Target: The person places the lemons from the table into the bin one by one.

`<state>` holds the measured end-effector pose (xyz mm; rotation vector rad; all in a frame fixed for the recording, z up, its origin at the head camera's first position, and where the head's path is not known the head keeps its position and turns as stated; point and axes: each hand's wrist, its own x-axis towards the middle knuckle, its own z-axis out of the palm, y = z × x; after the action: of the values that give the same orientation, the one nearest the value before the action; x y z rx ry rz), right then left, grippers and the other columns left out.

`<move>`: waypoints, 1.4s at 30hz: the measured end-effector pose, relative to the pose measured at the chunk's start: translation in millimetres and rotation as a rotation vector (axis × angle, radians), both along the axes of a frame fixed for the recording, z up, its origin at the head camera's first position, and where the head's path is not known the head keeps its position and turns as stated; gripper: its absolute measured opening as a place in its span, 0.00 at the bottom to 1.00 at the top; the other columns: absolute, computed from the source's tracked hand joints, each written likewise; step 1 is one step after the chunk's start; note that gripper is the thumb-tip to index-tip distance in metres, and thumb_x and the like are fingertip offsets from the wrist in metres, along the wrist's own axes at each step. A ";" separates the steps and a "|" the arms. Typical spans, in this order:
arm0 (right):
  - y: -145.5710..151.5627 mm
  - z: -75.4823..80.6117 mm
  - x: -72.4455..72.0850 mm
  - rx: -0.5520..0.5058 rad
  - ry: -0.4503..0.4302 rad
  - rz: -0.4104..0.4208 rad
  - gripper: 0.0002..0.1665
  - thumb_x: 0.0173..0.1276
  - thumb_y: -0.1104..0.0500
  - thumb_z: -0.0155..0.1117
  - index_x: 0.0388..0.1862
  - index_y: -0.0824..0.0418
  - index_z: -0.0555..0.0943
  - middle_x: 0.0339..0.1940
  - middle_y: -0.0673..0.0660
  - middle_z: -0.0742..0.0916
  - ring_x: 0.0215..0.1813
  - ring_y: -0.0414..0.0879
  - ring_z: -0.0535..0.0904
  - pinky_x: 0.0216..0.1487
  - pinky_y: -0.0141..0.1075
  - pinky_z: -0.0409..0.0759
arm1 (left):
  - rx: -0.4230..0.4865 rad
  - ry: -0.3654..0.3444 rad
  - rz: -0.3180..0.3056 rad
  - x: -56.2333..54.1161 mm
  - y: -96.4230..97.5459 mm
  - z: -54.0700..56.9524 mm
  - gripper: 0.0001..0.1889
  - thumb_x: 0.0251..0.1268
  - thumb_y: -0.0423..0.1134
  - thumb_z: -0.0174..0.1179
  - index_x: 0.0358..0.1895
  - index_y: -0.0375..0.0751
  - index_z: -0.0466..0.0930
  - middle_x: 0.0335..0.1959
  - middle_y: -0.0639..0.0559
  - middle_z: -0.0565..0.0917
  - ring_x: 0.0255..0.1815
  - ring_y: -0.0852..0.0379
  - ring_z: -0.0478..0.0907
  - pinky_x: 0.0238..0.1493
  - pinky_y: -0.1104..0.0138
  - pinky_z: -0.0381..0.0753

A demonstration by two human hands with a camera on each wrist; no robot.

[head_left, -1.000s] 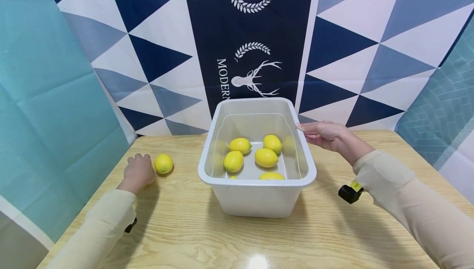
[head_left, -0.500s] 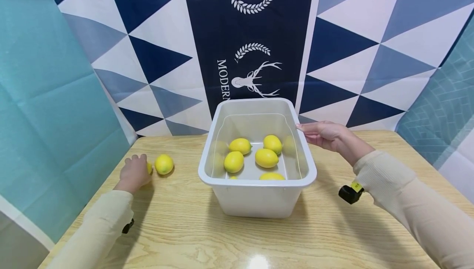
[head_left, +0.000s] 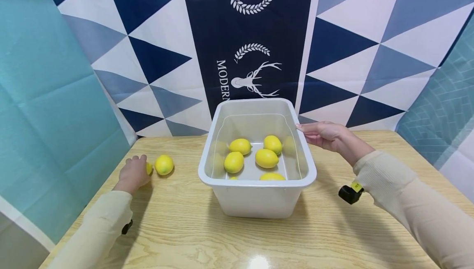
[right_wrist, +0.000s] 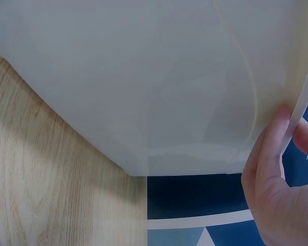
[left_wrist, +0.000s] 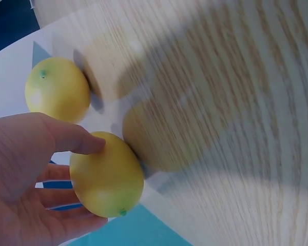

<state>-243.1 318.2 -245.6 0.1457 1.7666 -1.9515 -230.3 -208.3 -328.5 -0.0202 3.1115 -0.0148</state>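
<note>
My left hand (head_left: pixel 132 174) is at the left side of the table, around a yellow lemon (left_wrist: pixel 107 174). In the left wrist view the thumb presses its upper side and the fingers curl beneath it. Most of this lemon is hidden behind the hand in the head view. Just right of it lies a second lemon (head_left: pixel 164 165). A white plastic bin (head_left: pixel 255 199) stands mid-table with several lemons inside, among them one lemon (head_left: pixel 266 158) near the centre. My right hand (head_left: pixel 327 137) pinches the bin's right rim, thumb on one side and fingers on the outer wall.
The wooden table (head_left: pixel 177 228) carries everything. Behind it hangs a patterned cloth (head_left: pixel 255 34) with triangles and a deer head, close behind the bin. A teal cloth (head_left: pixel 55 96) borders the table's left edge.
My left hand has shifted slightly left, and part of a lemon has come into sight beside its fingers. The right hand and the bin have stayed put.
</note>
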 end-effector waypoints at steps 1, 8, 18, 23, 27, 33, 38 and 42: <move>-0.1 0.2 0.3 0.000 0.002 0.001 0.08 0.66 0.59 0.64 0.27 0.51 0.85 0.31 0.46 0.87 0.35 0.36 0.85 0.45 0.25 0.84 | 0.002 0.000 0.000 0.1 -0.1 0.0 0.26 0.62 0.37 0.56 0.58 0.21 0.64 0.43 0.26 0.73 0.43 0.33 0.72 0.43 0.46 0.79; 0.1 0.4 2.7 -0.007 0.008 -0.007 0.09 0.66 0.59 0.64 0.26 0.52 0.86 0.31 0.46 0.87 0.35 0.36 0.85 0.44 0.25 0.84 | 0.005 -0.003 -0.023 -0.6 -1.4 -0.8 0.27 0.62 0.39 0.56 0.58 0.20 0.65 0.42 0.25 0.75 0.43 0.33 0.73 0.42 0.46 0.79; -1.1 -2.1 4.9 -0.001 0.006 -0.008 0.09 0.66 0.59 0.64 0.26 0.52 0.85 0.30 0.46 0.87 0.35 0.36 0.85 0.44 0.25 0.84 | 0.039 -0.028 -0.064 3.1 -3.2 -4.1 0.27 0.57 0.38 0.60 0.55 0.21 0.67 0.37 0.30 0.76 0.37 0.38 0.73 0.37 0.50 0.77; -0.7 -2.4 4.4 -0.006 0.006 -0.006 0.09 0.66 0.59 0.64 0.26 0.52 0.85 0.31 0.46 0.87 0.35 0.36 0.85 0.44 0.25 0.84 | 0.054 -0.028 -0.075 4.5 -2.8 -5.6 0.27 0.55 0.38 0.61 0.54 0.22 0.68 0.36 0.31 0.76 0.36 0.39 0.73 0.37 0.50 0.77; -0.8 -2.2 3.9 -0.008 0.010 -0.006 0.09 0.67 0.60 0.63 0.27 0.52 0.85 0.31 0.46 0.87 0.35 0.36 0.85 0.44 0.25 0.84 | 0.037 -0.022 -0.076 4.4 -2.9 -6.5 0.28 0.54 0.39 0.62 0.55 0.23 0.68 0.39 0.31 0.76 0.38 0.39 0.72 0.37 0.49 0.77; -1.2 -2.4 5.6 -0.012 0.010 -0.010 0.08 0.66 0.60 0.64 0.27 0.52 0.85 0.31 0.47 0.87 0.35 0.36 0.86 0.44 0.25 0.84 | -0.034 -0.011 -0.091 6.3 -2.2 -6.4 0.32 0.49 0.42 0.66 0.57 0.27 0.70 0.42 0.31 0.76 0.41 0.38 0.72 0.36 0.48 0.78; -1.5 -2.2 6.9 -0.019 0.009 -0.011 0.08 0.66 0.60 0.64 0.26 0.53 0.85 0.30 0.47 0.88 0.35 0.36 0.86 0.44 0.25 0.84 | -0.068 0.005 -0.109 8.2 -1.9 -5.4 0.33 0.47 0.43 0.68 0.57 0.28 0.71 0.44 0.30 0.75 0.42 0.37 0.71 0.38 0.46 0.78; -1.7 -2.0 7.9 -0.021 0.013 -0.009 0.09 0.66 0.60 0.64 0.26 0.53 0.85 0.30 0.46 0.88 0.35 0.36 0.85 0.44 0.25 0.84 | -0.081 0.049 -0.123 9.1 -1.9 -2.7 0.30 0.50 0.45 0.65 0.54 0.28 0.72 0.42 0.30 0.75 0.41 0.36 0.71 0.39 0.45 0.77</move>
<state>-235.3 316.5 -247.6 0.1338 1.7563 -1.9806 -221.2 -210.2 -331.2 0.1714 3.1536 -0.1452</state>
